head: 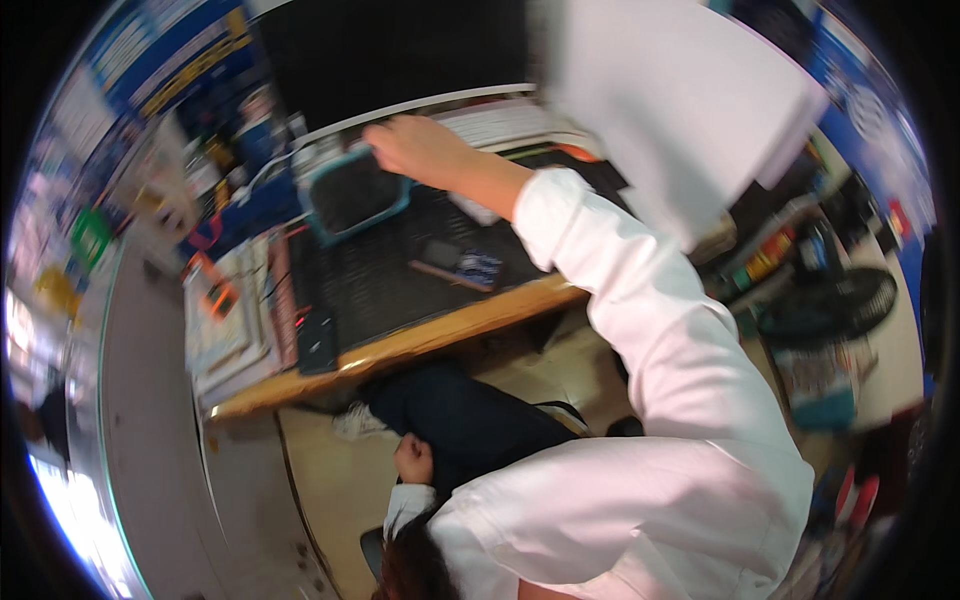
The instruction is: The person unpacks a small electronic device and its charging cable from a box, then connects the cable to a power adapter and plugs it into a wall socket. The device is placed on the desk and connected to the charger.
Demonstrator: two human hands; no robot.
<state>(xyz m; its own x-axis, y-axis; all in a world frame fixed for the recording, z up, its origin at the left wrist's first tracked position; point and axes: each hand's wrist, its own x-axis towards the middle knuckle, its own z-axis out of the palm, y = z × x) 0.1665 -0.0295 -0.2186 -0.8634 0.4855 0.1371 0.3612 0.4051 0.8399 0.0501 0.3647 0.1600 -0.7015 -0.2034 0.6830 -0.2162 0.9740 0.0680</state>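
My right hand (420, 150) reaches across the desk, fingers curled, over the far right corner of a blue-rimmed tray (401, 210) with a dark inside. The hand is blurred and its fingertips are partly hidden, so whether it holds anything is unclear. Behind it stands a dark computer monitor (397, 56) with a light lower frame. My left hand (414, 459) is curled into a fist beside my dark trousers (465, 420), below the desk edge, with nothing visible in it. A phone-like object (457, 262) with a patterned part lies on the black desk mat (375, 285).
Papers and notebooks (232, 315) are stacked at the desk's left, with a black device (316, 341) beside them. A white keyboard (491, 124) lies under the monitor. A large blurred white object (675, 97) blocks the right side. A black fan (829, 304) stands farther right.
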